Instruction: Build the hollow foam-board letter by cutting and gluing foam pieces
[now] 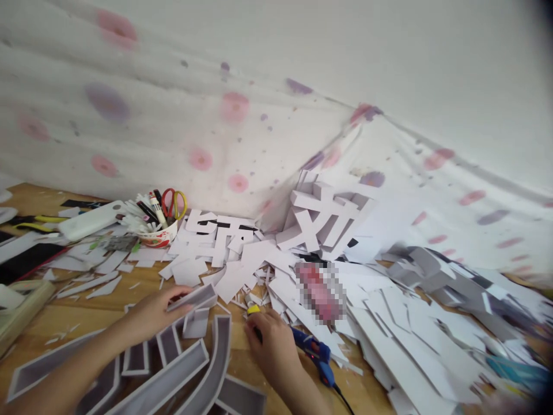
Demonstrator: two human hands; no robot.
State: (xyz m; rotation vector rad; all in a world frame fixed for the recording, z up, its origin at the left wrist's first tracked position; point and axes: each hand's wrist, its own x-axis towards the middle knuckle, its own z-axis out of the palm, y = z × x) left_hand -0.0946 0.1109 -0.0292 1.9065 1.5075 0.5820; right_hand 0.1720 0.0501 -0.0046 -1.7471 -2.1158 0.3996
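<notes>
Left hand (167,306) round white trough (202,298), right hand (273,340) round glue gun (318,350) (scraps (233,279) close ahead)

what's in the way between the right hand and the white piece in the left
Nothing visible; only tabletop and scraps show between the right hand and the white piece in the left hand; the curved channel sits lower in view.

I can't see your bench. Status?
Left hand gripping white trough-shaped piece. Right hand at yellow item, grip unclear. Blue corded tool beside right hand; white scraps beyond.
</notes>
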